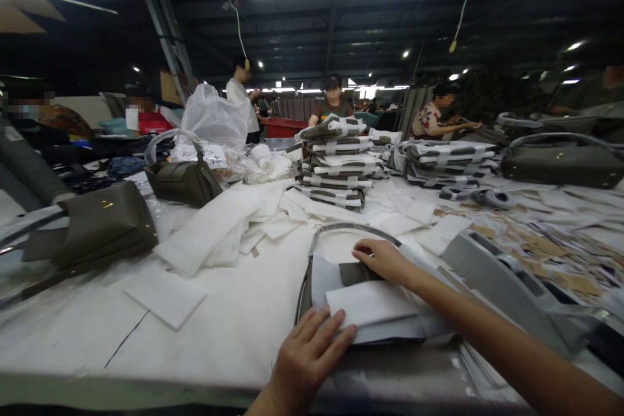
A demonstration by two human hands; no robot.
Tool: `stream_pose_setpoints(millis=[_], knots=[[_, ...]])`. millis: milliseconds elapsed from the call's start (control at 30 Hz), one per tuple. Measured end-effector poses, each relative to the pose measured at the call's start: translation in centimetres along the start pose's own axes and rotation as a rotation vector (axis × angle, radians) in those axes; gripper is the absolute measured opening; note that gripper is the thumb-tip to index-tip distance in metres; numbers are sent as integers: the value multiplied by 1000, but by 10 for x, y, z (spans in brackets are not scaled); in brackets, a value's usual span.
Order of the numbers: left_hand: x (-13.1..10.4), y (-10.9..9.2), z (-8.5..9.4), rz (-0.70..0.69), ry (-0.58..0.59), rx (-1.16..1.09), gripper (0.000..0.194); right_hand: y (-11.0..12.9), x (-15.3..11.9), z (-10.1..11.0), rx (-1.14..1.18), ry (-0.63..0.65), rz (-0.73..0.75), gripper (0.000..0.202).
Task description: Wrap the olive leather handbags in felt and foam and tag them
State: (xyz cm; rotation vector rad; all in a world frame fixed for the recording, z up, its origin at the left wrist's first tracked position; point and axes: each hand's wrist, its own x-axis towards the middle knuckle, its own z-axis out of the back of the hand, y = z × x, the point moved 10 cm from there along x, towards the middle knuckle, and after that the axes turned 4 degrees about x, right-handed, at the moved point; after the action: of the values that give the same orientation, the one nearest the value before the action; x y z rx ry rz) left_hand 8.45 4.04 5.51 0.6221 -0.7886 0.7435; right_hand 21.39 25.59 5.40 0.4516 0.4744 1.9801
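Note:
A dark olive handbag (305, 299) lies flat on the table before me, partly covered by a pale grey wrapping sheet. Its wrapped handle (358, 227) arches away at the far side. On top rests a folded white foam sheet (370, 302). My left hand (312, 348) lies with fingers stretched over the near left edge of the foam and wrapping. At the far edge, my right hand (383, 260) has bent fingers closed at the small olive flap (353, 273); its grip is partly hidden.
Loose white foam sheets (209, 234) lie ahead left. Olive handbags (107, 224) stand at both sides, and wrapped bags form a stack (336, 166). A grey tape dispenser (507, 286) is beside my right forearm. Paper scraps (550, 247) cover the right side. Several people work behind.

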Motion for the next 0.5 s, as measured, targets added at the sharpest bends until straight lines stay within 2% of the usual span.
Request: stream_pose_setpoints(millis=[133, 233, 400, 500], knots=[[-8, -6, 6, -21, 20, 36, 35, -1, 40, -36, -70, 149, -69, 30], [-12, -8, 7, -32, 19, 46, 35, 6, 57, -62, -99, 194, -140, 39], [-13, -5, 5, -12, 25, 29, 37, 7, 72, -91, -5, 231, -235, 27], [-11, -6, 6, -20, 15, 36, 35, 1, 73, -98, 154, 248, -274, 24]])
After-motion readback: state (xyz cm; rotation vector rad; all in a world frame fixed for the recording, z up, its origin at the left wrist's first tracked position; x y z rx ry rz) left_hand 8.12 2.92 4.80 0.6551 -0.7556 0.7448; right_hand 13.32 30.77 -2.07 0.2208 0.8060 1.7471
